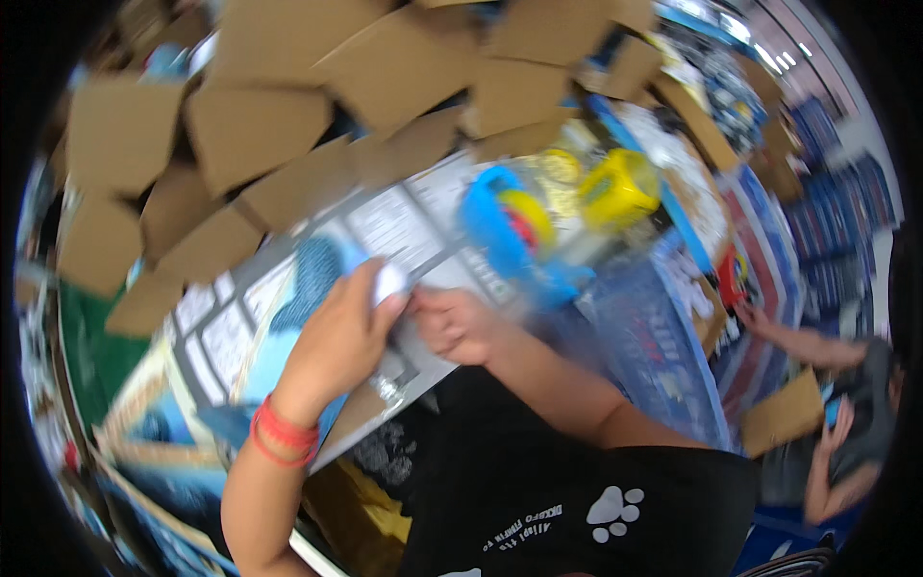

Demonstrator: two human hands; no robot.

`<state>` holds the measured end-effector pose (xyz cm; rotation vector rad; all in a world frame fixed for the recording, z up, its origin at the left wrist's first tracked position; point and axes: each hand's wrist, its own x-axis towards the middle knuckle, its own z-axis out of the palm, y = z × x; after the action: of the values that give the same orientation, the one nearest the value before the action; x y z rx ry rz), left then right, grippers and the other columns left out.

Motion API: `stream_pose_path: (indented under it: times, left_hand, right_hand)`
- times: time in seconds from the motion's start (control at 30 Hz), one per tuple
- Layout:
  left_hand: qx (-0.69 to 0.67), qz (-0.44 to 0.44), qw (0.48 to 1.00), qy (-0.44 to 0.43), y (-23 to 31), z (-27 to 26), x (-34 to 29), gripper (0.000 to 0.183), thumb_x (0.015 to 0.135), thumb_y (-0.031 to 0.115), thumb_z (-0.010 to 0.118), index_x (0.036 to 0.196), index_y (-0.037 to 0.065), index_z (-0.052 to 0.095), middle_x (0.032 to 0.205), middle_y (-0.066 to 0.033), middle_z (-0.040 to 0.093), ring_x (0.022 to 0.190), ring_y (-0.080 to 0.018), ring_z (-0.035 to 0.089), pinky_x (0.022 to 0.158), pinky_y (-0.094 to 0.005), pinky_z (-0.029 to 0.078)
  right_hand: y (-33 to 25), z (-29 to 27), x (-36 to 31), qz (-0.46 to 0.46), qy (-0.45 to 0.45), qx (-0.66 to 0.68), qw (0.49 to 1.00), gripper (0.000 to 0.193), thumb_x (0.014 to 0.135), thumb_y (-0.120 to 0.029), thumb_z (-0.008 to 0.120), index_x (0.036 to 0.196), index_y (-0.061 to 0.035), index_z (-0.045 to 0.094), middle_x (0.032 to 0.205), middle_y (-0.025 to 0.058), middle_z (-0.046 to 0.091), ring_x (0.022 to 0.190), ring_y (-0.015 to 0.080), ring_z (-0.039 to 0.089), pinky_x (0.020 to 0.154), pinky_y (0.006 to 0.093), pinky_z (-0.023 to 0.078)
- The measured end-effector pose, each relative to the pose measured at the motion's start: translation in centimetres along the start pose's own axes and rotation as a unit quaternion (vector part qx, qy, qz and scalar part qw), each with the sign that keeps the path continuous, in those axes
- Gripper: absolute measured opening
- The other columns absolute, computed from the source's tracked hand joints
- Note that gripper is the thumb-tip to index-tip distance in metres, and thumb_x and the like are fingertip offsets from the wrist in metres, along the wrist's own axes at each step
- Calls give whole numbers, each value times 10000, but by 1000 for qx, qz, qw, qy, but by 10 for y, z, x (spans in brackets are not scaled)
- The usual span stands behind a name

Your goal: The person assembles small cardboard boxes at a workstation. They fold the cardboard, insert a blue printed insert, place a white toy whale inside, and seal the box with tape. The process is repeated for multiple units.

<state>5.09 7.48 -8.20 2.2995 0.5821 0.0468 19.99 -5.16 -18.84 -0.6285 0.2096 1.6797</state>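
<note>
1. White and rounded, a small object [390,282] sits at the fingertips of the left hand [338,332], above the printed sheet [389,226]; blur hides what it is.
2. That left hand is partly closed, its thumb and fingers bent about the object.
3. Just right of the object, the right hand [457,325] is curled nearly into a fist, fingertips drawn together; whether it grips anything, I cannot tell.
4. Beyond the right hand stands a blue tape dispenser [484,207], with a yellow roll [620,189] farther right.
5. Cardboard flaps [260,130] spread past both hands.
</note>
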Motion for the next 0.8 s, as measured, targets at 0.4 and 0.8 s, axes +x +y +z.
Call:
stream_pose_path:
  times: [0.4,0.8]
  left_hand:
    - [47,36,998,-34,3,2,-3,778,920,267,728,1484,-73,314,1384,-343,488,1259,-490,514,1054,-461,431]
    - [29,20,998,-49,9,-2,1,789,894,265,756,1478,-52,331,1378,-321,505,1255,-453,536,1053,-438,435]
  right_hand:
    - [-161,34,-255,-279,193,-669,662,199,950,-238,701,1023,-57,741,957,41,742,819,148,692,712,304,560]
    - [-398,-65,-215,-253,632,-716,155,553,863,-481,701,1270,-109,663,1177,153,708,1103,340,674,916,441,558]
